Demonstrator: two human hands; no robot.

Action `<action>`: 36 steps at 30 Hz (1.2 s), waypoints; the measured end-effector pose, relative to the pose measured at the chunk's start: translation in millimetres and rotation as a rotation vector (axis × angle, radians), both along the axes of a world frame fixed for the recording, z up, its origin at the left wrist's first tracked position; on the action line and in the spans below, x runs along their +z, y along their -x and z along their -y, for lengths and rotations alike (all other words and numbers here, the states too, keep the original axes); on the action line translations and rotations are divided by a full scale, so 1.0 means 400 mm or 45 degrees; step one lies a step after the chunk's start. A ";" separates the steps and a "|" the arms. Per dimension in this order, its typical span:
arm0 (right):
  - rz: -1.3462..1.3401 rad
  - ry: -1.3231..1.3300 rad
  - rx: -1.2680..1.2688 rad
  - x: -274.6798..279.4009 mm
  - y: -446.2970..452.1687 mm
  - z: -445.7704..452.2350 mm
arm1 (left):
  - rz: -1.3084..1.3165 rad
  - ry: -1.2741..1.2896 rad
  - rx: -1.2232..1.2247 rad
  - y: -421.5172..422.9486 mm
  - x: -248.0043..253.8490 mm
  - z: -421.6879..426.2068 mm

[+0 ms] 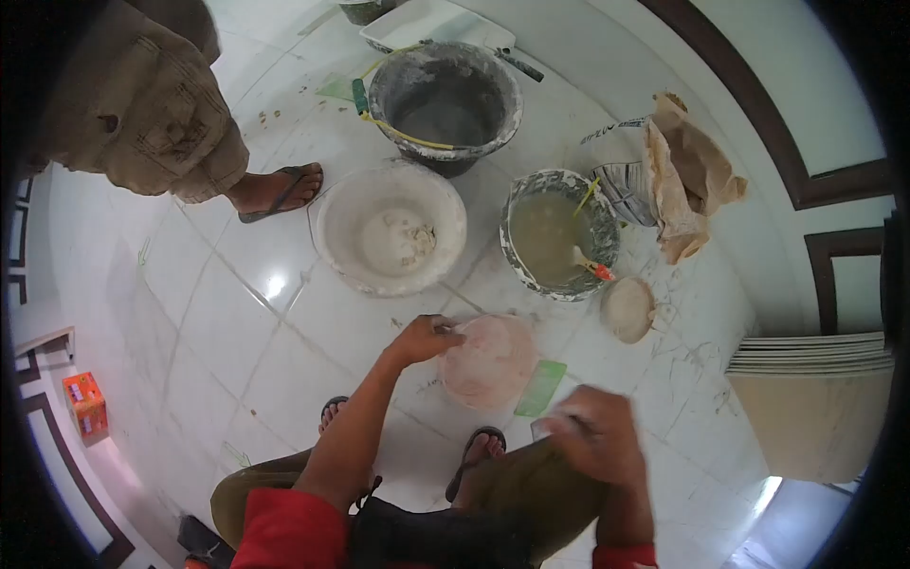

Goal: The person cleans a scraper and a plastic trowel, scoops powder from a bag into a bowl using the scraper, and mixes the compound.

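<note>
My left hand is closed on the left rim of a round pink bowl, which is smeared with whitish residue and rests on the tiled floor. Right of my knee, my right hand is closed and blurred by motion. A small greyish flat edge shows at its fingers, too indistinct to name. A translucent green plastic sheet lies between the bowl and that hand. Past the bowl stands a wide white basin with some crumbs in it.
A bucket of murky water holds a brush. Near it are a torn paper sack and a small round container. Behind stands a dark bucket. Another person's foot is at left; stacked panels are at right.
</note>
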State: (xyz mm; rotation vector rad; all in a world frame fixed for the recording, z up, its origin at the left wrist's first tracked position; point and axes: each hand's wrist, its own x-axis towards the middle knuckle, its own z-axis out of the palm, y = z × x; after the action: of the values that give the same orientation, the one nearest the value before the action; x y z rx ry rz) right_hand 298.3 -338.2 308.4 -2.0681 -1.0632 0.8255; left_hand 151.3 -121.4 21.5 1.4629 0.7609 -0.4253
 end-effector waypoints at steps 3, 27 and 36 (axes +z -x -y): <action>-0.235 0.146 0.105 -0.220 0.024 0.008 | -0.077 -0.074 0.074 0.027 -0.003 -0.014; -0.086 -0.043 -0.485 -0.482 -0.149 -0.071 | -0.101 0.104 1.169 -0.008 0.007 0.214; -0.101 0.184 0.046 -0.491 -0.100 -0.113 | -0.193 0.366 1.197 0.001 -0.020 0.232</action>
State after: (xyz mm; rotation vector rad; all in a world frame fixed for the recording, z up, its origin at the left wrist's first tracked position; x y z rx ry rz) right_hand 338.5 -292.9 111.9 -2.1214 -1.0268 1.0204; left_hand 150.7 -214.2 13.4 0.6868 1.3414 0.0854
